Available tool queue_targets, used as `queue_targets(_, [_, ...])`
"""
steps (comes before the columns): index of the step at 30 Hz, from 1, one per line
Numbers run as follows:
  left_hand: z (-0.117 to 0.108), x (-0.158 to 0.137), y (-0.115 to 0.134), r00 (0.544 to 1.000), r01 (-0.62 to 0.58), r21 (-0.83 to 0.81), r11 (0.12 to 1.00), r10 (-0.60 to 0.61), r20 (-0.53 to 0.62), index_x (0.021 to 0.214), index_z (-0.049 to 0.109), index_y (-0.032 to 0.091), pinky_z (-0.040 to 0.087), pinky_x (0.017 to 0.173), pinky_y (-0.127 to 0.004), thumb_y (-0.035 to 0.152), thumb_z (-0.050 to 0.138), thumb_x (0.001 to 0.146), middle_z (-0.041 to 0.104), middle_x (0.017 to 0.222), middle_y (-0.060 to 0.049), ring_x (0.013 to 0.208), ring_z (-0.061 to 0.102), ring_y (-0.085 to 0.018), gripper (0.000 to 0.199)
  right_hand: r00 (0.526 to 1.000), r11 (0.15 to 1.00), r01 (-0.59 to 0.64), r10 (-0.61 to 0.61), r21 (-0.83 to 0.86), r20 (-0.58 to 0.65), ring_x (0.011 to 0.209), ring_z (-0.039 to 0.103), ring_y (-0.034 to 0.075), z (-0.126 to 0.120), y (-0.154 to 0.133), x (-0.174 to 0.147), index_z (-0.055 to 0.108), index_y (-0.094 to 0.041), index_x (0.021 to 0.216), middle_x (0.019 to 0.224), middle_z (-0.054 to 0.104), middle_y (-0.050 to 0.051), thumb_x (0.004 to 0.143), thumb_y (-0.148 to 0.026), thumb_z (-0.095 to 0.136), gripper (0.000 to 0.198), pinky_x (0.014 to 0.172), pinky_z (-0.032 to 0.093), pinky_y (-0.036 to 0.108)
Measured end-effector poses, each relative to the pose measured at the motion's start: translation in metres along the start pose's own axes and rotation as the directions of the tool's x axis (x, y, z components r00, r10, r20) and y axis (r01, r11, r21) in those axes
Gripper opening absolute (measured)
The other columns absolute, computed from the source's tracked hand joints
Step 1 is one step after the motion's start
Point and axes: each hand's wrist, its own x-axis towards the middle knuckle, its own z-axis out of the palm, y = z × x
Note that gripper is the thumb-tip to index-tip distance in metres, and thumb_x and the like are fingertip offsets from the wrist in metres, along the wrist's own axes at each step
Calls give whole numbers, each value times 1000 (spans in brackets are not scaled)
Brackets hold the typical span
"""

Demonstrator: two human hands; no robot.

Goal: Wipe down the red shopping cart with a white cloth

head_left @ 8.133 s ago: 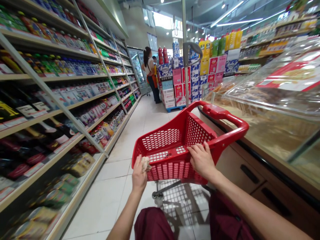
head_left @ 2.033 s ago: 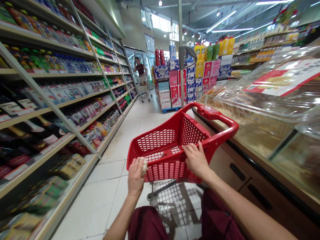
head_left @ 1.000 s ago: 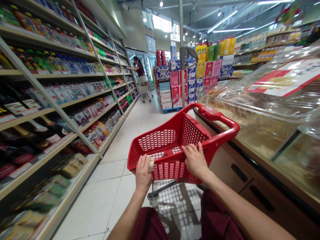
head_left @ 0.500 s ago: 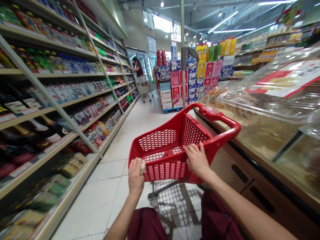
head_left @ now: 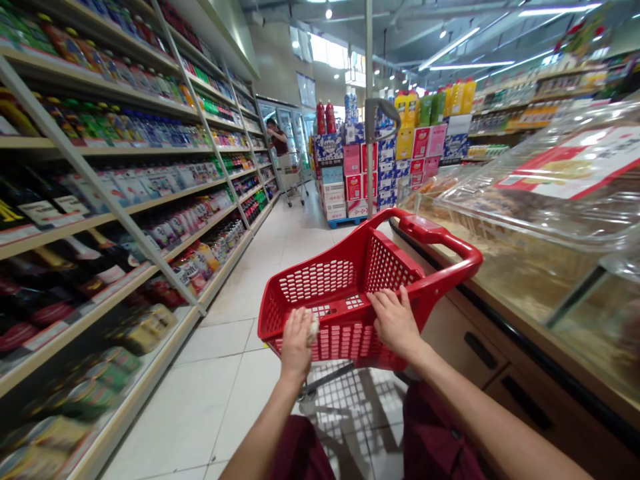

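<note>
A red plastic shopping cart (head_left: 320, 280) with perforated walls stands side-on in front of me. My left hand (head_left: 297, 340) is closed on a small crumpled whitish cloth (head_left: 313, 329), at the near rim of the basket. Most of the cloth is hidden under the fingers. Farther right, my right hand (head_left: 397, 321) grips the same rim, its fingers hooked over the edge beside the handle end. Inside the basket only the slotted floor shows.
Bottle-filled shelves (head_left: 145, 147) line the left side. At right is a display counter (head_left: 450, 267) with clear plastic food packs (head_left: 565, 173). Stacked drink cartons (head_left: 355, 187) stand ahead near a metal pole (head_left: 369, 67). A person (head_left: 278, 140) is farther down the aisle beside another cart (head_left: 292, 177).
My left hand has slid right along the near rim with the cloth, away from the cart's front corner. My right hand keeps its place. The person down the aisle has drawn an arm in.
</note>
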Motion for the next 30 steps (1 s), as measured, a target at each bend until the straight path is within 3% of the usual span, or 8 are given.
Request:
queue_targets(4, [3,5,8,991,-123,-34,992,124,50,122,42,21,32,101,-44,5,33,76,44,129,-7,126,27,-20,50,1000,1000,18,-18,2,2,108,40,23,-1,3,-1,49,-13,117,110,56,8,71,-12,43,47,103,8,47])
queue_targets(9, [-9,-6,-18,996,25,34,999,-22,-81,123,42,20,31,100,-48,7,35,75,41,131,-9,127,25,-24,50,1000,1000,8,-8,4,-8,109,40,23,-1,-1,-2,50,-13,117,110,56,9,71,-12,42,46,104,6,48])
queue_targets(14, [9,9,22,993,-110,-38,993,112,36,125,40,20,31,101,-45,7,34,78,43,131,-7,128,24,-22,49,1000,1000,15,-15,-10,5,108,40,23,-3,0,-2,50,-12,117,110,56,9,71,-13,44,47,103,7,48])
queue_targets(16, [7,8,19,989,-137,-39,990,139,41,125,40,21,32,101,-44,8,34,78,44,130,-7,127,26,-21,49,1000,1000,24,-24,-10,13,108,41,23,-4,2,-2,49,-13,117,111,56,8,71,-13,44,47,104,8,47])
queue_targets(18, [-1,-1,-2,995,-100,-14,995,100,6,123,41,22,32,100,-45,8,35,78,45,129,-7,126,29,-22,48,999,1000,27,-27,-7,16,109,40,23,-4,3,-3,49,-14,118,111,56,8,71,-13,44,47,104,7,46])
queue_targets(22, [-13,-14,-32,989,120,-12,993,-121,-86,120,45,20,32,100,-47,10,36,77,46,126,-9,124,31,-24,45,1000,1000,-2,2,8,11,110,40,23,-3,-1,-2,49,-13,118,112,56,8,71,-13,44,47,104,6,47])
queue_targets(26, [3,11,19,997,61,-212,975,-50,57,119,45,21,31,102,-44,14,37,78,47,127,-6,124,32,-21,42,999,997,-37,38,74,-6,109,42,24,-6,-3,0,52,-14,115,110,57,9,72,-13,45,43,103,8,50])
queue_targets(30, [10,46,100,997,65,-485,872,-41,59,130,29,18,33,102,-37,20,36,82,42,131,-9,122,36,-18,49,990,904,-97,130,416,-53,109,47,20,-9,-21,1,44,-17,121,116,55,9,82,-20,39,40,101,22,47])
